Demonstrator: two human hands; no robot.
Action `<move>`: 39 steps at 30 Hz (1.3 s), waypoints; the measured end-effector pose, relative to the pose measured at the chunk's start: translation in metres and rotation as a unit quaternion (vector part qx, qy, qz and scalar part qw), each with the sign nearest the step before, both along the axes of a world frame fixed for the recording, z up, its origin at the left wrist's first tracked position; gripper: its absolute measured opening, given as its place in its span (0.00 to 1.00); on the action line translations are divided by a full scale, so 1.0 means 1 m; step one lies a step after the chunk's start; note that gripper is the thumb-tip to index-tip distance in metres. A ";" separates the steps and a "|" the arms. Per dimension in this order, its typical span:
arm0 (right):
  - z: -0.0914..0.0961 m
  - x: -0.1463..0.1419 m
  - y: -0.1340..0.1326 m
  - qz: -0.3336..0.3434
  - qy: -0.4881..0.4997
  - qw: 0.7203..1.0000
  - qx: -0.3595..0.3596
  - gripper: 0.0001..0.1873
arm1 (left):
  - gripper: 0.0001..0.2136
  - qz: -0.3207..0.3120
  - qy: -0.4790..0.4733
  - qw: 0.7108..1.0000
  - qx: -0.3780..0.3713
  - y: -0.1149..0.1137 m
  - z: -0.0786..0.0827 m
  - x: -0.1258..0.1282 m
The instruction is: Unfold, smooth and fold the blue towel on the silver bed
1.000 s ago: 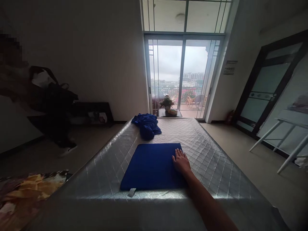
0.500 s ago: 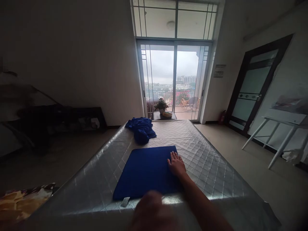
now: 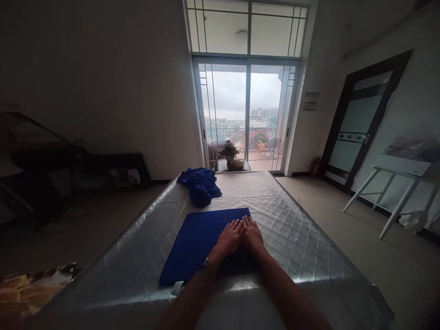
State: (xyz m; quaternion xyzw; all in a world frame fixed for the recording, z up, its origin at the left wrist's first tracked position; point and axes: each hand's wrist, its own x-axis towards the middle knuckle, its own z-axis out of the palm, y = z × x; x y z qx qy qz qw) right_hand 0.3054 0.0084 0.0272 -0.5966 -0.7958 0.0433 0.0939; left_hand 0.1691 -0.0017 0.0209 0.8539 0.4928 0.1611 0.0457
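Both palms flat, gripping nothing: I rest left hand [image 3: 229, 237] and right hand [image 3: 252, 234] touching on the folded cloth [image 3: 194, 243], likely pressing it smooth.

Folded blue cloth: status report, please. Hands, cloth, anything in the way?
Left hand and right hand flat, side by side, on right part of folded blue cloth. Cloth flat on quilted surface. Crumpled blue cloth beyond, apart.

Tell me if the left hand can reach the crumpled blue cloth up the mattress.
Probably, with a stretch: the left hand lies flat on the folded cloth, and only bare mattress lies between it and the crumpled cloth.
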 end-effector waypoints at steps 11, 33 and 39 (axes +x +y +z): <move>0.002 -0.005 0.001 -0.041 0.037 0.998 -0.003 0.32 | 0.38 0.247 0.074 0.962 -0.085 -0.031 0.001 -0.126; 0.019 -0.011 0.053 -0.028 -0.003 0.999 -0.019 0.34 | 0.40 0.333 0.082 0.938 -0.043 -0.046 -0.007 -0.158; -0.001 -0.009 0.063 -0.045 0.001 0.998 -0.043 0.36 | 0.40 0.333 0.080 0.939 -0.046 -0.047 -0.005 -0.157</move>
